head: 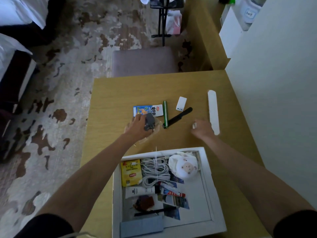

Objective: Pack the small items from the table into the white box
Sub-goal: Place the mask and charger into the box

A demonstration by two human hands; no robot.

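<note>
**Q:** Where is the white box (208, 177)?
**A:** At the near edge of the worktop (120, 93), open side up, between the two forearms. It holds a yellow tea packet (131, 172) at far left and a coiled white cable (155, 169) just beside it. A white pouch (184, 166) sits in the far right corner, and a white tube (139, 191) lies nearer the camera.

**Q:** State of the left hand (139, 125)?
**A:** It is beyond the box's far left corner. Its fingers are curled round a grey item (149, 119) inside a clear wrapper (155, 130). In this view the item overlaps the near edge of a blue snack packet (147, 110).

**Q:** State of the right hand (203, 128)?
**A:** It is beyond the box's far right corner, just beside the near end of a long white strip (213, 111). The hand is blurred. A small white piece (194, 125) shows at the fingertips, possibly pinched, but I cannot tell the grip.

**Q:** What lies loose between the hands?
**A:** A green stick (165, 114) lies just right of the snack packet. A black bar (180, 115) slants away from the stick's near end. A small white block (181, 103) lies just beyond the bar.
</note>
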